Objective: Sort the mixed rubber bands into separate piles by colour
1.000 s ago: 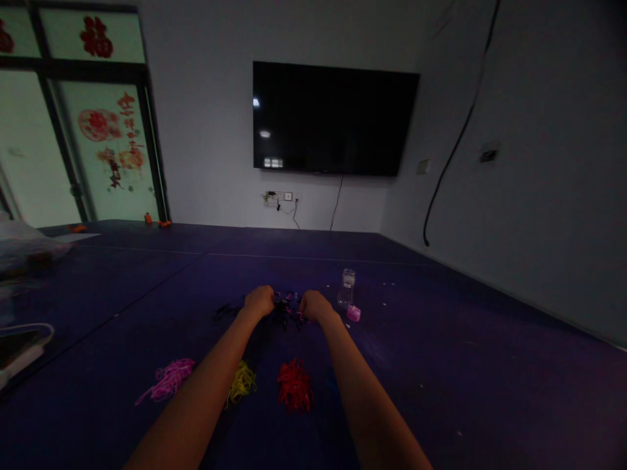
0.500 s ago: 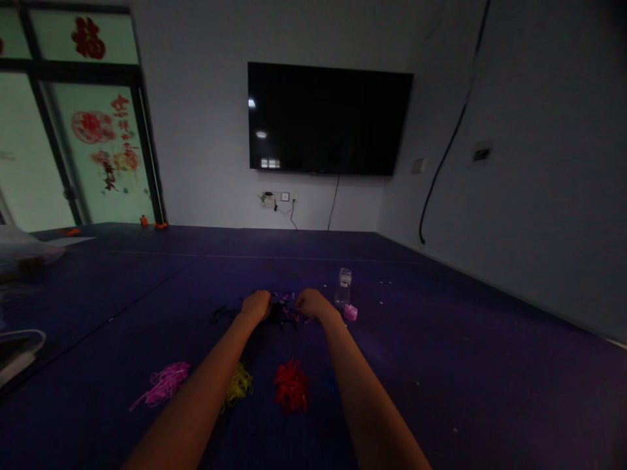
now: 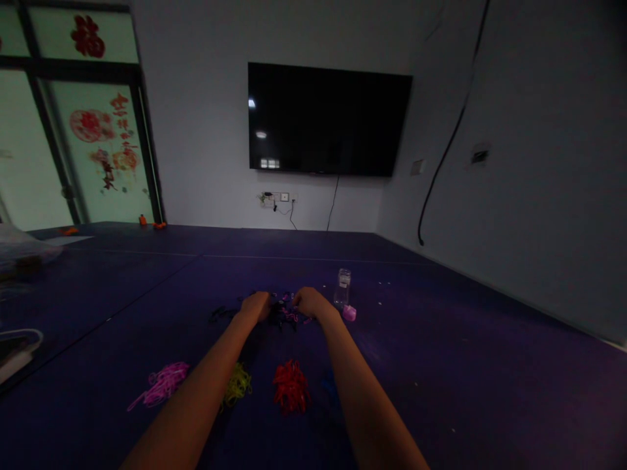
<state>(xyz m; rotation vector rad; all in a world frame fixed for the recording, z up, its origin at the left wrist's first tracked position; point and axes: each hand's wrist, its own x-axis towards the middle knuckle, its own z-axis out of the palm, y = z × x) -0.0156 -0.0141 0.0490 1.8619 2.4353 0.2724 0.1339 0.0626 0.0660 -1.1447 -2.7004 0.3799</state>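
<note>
Dark and pink rubber bands [image 3: 289, 316] lie in a loose scatter between my two hands. My left hand [image 3: 256, 305] is closed at the left side of this scatter, its fingertips turned away from view. On the right side, my right hand [image 3: 307, 301] has its fingers pinched together over the bands; whatever is in them is too small to make out. Closer to me are sorted heaps: a pink pile [image 3: 164, 384], a yellow pile [image 3: 238, 384] partly behind my left forearm, a red pile [image 3: 290, 386], and a blue pile [image 3: 330, 385] partly hidden by my right forearm.
A clear jar [image 3: 343, 288] stands right of my right hand, with a pink lid [image 3: 349, 313] beside it. The purple floor [image 3: 441, 339] carries small white specks. At the left edge are a plastic bag [image 3: 22, 247] and a white-handled object [image 3: 19, 359].
My right hand has shifted very slightly to the left at the scattered bands. My left hand stays in nearly the same place, and the piles look unchanged.
</note>
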